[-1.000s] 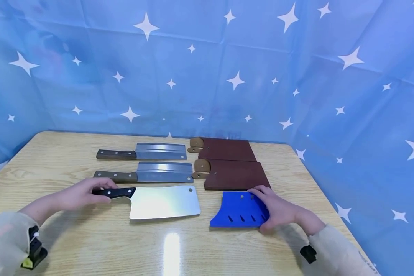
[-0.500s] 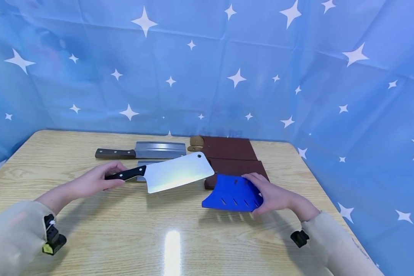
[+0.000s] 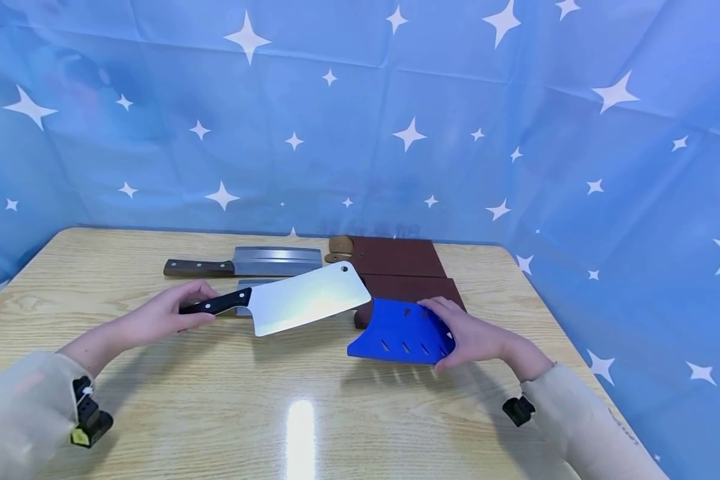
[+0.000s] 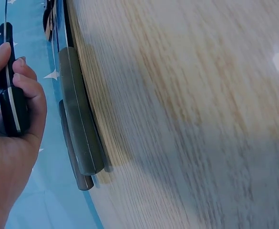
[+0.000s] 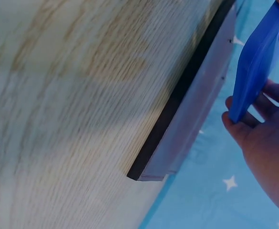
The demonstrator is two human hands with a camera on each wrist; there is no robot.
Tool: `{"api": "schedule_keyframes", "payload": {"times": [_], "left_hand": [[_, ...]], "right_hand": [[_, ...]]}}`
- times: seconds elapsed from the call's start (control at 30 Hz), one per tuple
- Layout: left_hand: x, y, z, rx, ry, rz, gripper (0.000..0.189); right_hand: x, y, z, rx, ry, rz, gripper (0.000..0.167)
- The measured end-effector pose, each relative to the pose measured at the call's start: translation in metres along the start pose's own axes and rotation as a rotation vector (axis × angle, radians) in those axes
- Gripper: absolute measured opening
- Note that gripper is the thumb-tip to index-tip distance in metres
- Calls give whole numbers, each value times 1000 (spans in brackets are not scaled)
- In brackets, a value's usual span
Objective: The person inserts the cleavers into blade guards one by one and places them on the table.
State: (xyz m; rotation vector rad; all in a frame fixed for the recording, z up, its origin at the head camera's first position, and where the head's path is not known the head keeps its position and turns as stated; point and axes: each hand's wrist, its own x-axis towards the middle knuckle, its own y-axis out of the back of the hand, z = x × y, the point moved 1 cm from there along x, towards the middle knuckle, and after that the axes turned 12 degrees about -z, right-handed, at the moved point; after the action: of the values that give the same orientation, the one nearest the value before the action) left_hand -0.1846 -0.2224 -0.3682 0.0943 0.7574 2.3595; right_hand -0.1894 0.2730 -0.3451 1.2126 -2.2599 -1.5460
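My left hand (image 3: 177,312) grips the black riveted handle (image 4: 10,90) of a cleaver (image 3: 309,299), which is held above the table with its broad blade tilted up to the right. A small hole shows near the blade's top corner. Across from it, my right hand (image 3: 471,337) pinches a blue slotted blade guard (image 3: 399,330) between thumb and fingers, also raised off the table. The guard's curved left end faces the cleaver's blade, with a small gap between them in the head view. In the right wrist view the blue guard (image 5: 258,57) appears edge-on.
Behind the cleaver lies a dark-handled knife (image 3: 276,261); a second knife (image 4: 79,114) is mostly hidden below the cleaver in the head view. Two brown blade sheaths (image 3: 399,257) lie at back right, the nearer partly covered. A starry blue curtain (image 3: 360,133) borders the wooden table (image 3: 216,413).
Both hands have lifted the cleaver and the blue guard off the table, bringing them closer together. The cleaver's blade has tilted upward. Over the last half second they have barely shifted.
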Motion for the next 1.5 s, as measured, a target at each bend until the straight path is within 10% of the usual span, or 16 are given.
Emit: {"api": "schedule_keyframes", "payload": {"times": [1.5], "left_hand": [[-2,-9,4,-24,-52,7,23]], "right_hand": [[-2,2,-1,22,14,20,105]]}}
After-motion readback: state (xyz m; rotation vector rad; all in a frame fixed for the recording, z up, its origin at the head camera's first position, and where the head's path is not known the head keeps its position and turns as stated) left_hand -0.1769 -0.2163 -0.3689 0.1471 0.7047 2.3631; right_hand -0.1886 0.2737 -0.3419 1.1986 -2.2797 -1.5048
